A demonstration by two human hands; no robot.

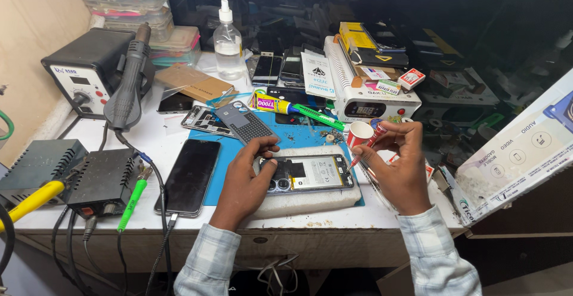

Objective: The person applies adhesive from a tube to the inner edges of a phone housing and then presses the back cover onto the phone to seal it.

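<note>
An opened phone (310,173) with its back removed lies on a white foam pad (310,197) over a blue mat (298,136). My left hand (245,179) presses on the phone's left end near the camera lenses. My right hand (401,164) holds a thin red-handled tool (367,148) by its top, tip pointing at the phone's right edge. A grey back cover (246,123) lies just beyond my left hand.
A black phone (190,176) on a cable lies left of the mat. A hot-air station (89,69), power units (101,179) and soldering irons sit at left. A spray bottle (227,42), glue tube (286,108), red-white cup (359,133) and heating machine (364,96) crowd the back.
</note>
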